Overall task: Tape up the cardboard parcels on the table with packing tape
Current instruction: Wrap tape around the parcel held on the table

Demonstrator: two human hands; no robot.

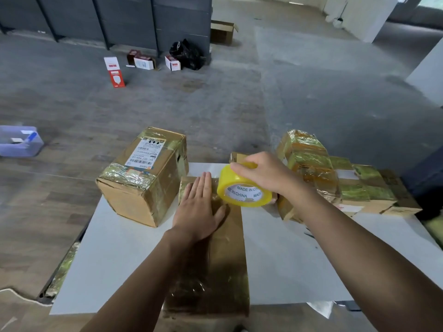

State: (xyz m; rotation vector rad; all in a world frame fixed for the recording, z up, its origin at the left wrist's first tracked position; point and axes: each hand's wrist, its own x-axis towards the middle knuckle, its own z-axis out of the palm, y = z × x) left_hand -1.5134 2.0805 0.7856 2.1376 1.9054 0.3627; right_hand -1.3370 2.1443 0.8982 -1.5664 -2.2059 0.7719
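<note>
Left hand [200,207] flat on the long parcel [225,259], right hand [263,173] gripping the tape roll [242,190]: a skewed pull could wrinkle the tape or shift the parcel.

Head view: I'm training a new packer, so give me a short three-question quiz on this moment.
1. True or false: the left hand lies flat on the long parcel.
2. Which hand grips the yellow tape roll? A left, B right.
3. Fill in: the box with the shipping label stands to the ___ of the long parcel.
Key: 1 true; 2 B, the right hand; 3 left.
</note>
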